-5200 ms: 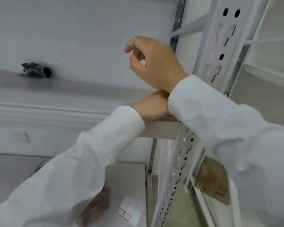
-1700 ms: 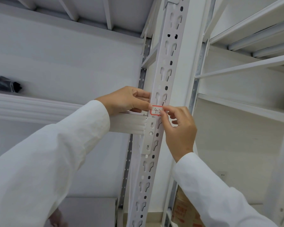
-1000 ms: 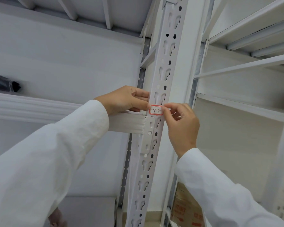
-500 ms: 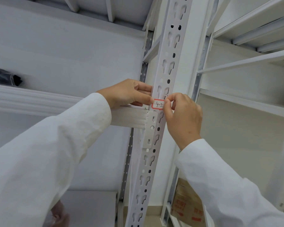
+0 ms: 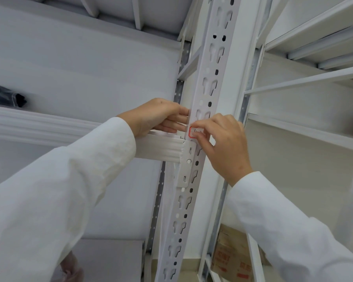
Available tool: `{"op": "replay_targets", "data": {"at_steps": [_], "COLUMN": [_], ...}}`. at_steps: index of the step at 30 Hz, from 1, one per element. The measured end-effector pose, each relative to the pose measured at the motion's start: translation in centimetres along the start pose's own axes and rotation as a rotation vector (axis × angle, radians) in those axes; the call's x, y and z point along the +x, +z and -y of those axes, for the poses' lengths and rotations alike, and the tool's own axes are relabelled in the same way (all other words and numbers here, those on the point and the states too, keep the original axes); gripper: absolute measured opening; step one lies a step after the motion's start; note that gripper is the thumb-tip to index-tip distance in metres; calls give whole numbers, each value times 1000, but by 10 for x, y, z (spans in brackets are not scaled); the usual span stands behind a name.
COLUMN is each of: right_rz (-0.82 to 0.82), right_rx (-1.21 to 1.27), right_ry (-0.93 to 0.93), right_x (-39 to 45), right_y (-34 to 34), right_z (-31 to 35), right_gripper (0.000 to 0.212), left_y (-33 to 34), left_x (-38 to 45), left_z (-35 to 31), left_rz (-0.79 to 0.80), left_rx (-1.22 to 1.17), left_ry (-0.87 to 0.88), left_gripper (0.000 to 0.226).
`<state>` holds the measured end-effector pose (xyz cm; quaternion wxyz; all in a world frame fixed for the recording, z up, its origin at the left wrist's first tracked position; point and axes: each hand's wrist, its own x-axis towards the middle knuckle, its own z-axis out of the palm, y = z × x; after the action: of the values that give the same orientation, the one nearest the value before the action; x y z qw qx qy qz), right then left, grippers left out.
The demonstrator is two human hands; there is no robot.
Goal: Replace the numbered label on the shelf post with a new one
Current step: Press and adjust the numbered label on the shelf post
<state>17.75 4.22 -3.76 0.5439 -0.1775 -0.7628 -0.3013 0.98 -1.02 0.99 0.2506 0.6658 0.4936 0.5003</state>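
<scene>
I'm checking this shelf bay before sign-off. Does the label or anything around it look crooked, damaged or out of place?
Nothing stands out. The red-bordered label sits roughly square on the shelf post, just above the beam bracket. The right hand covers part of it, so its number and far edge cannot be checked.

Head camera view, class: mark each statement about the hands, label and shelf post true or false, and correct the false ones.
1. The right hand touches the red-bordered label. True.
2. The label sits on a cardboard box. False: it is on the shelf post.
3. The left hand rests beside the post, above the beam. True.
4. Both arms are bare. False: both wear white sleeves.
</scene>
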Motion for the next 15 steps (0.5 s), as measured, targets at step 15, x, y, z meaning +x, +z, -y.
{"op": "replay_targets", "data": {"at_steps": [15], "right_rz": [-81], "right_rx": [-15], "right_ry": [3], "right_x": [15], "right_y": [7], "right_z": [4], "right_gripper": [9], "left_y": [1], "left_x": [-2], "left_z": [-1], "left_rz": [-22], "left_rx": [-5], "left_ry": [-8], "left_gripper": [37]}}
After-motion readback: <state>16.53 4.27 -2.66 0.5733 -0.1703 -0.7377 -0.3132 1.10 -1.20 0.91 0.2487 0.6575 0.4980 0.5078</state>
